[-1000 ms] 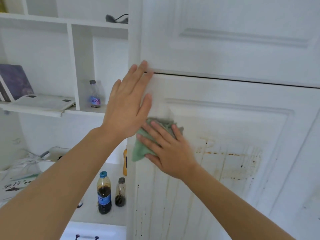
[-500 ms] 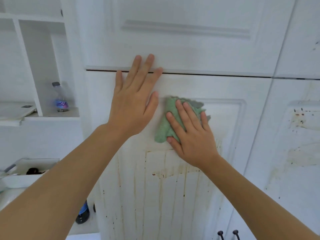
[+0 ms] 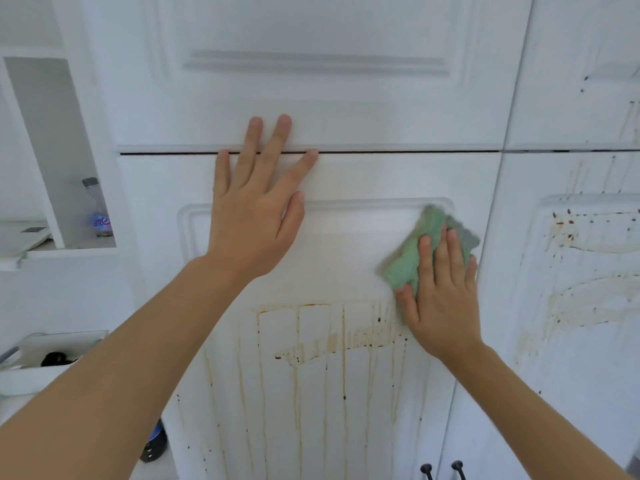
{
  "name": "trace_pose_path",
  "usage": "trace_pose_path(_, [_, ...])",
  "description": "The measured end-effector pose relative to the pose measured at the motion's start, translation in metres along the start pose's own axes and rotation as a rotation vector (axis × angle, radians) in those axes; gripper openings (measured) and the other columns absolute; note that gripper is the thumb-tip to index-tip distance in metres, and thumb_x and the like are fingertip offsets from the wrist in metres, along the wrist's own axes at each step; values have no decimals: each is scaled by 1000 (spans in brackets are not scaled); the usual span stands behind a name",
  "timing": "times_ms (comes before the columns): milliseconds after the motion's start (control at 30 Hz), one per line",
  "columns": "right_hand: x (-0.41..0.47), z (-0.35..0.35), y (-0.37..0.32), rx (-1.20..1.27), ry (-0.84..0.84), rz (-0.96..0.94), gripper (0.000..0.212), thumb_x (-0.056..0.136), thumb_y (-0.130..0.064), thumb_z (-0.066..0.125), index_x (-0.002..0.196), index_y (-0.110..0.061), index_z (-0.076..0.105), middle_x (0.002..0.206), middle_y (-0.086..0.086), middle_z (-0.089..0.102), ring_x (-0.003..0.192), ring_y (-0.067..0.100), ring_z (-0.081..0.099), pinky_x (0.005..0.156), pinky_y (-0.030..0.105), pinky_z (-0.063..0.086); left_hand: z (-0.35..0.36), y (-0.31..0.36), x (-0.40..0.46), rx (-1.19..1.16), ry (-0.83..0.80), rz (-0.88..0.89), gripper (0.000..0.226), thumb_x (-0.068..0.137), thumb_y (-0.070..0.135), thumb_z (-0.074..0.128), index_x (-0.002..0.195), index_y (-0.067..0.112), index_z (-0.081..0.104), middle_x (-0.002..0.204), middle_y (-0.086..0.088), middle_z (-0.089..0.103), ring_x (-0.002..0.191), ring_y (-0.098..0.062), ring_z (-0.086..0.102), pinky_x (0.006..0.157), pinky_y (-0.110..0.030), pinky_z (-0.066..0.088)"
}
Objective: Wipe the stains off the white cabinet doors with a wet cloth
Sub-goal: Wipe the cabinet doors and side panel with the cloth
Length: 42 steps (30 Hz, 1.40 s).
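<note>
A white cabinet door [image 3: 346, 258] fills the middle of the head view, its lower panel streaked with brown drips and stains [image 3: 332, 344]. My left hand [image 3: 252, 209] lies flat with spread fingers on the door's top edge, fingertips over the gap to the door above. My right hand [image 3: 440, 292] presses a green cloth [image 3: 405, 265] flat against the upper right corner of the recessed panel, just above the stains. The door to the right [image 3: 571, 271] also carries brown specks and smeared marks.
Open white shelves at the left hold a small clear bottle [image 3: 97, 209]. Below them a white counter carries a tray [image 3: 45, 358] and a dark bottle [image 3: 154, 441]. Two small dark knobs [image 3: 441, 469] sit at the bottom between the doors.
My right hand has slid the green cloth to the right across the top of the panel. The view has shifted right, and my left hand stays flat near the door's top edge.
</note>
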State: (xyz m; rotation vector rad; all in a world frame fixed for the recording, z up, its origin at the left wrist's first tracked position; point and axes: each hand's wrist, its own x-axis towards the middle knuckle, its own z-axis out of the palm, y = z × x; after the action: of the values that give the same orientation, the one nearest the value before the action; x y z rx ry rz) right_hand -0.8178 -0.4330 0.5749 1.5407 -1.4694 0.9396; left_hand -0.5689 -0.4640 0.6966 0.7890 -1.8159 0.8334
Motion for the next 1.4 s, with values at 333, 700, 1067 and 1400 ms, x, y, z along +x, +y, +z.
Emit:
trace_pose_path(333, [36,-15,8,82,70,99,63,98,-53,15,151,-25,-4,157,12,6,146,20,-7,114,49,2,24,62,40,-66,-1,205,45,93,22,36,136,22,48,152,-8,29,141,-26,21,109,-57,13])
trace_pose_path(700, [-98,31,8,60,-57,179,63,100,-50,14,152,-21,-7,158,11,-15,146,28,-9,112,53,10,45,59,41,108,77,246,43,96,27,35,137,23,47,152,-5,29,141,-25,24,110,-52,10])
trace_pose_path(1067, [42,-7,-10,174,156,253,63,99,-51,14,151,-18,1,157,17,-1,146,26,-6,115,44,-10,45,59,44,109,93,279,43,96,28,34,137,21,47,150,-7,32,140,-26,26,110,-51,9])
trace_pose_path(1400, [-37,15,-14,48,-24,-55,62,100,-51,12,151,-22,-8,156,20,-9,145,25,-14,113,58,10,11,23,7,-81,63,160,44,94,15,35,137,11,45,149,-12,34,140,-28,25,111,-54,8])
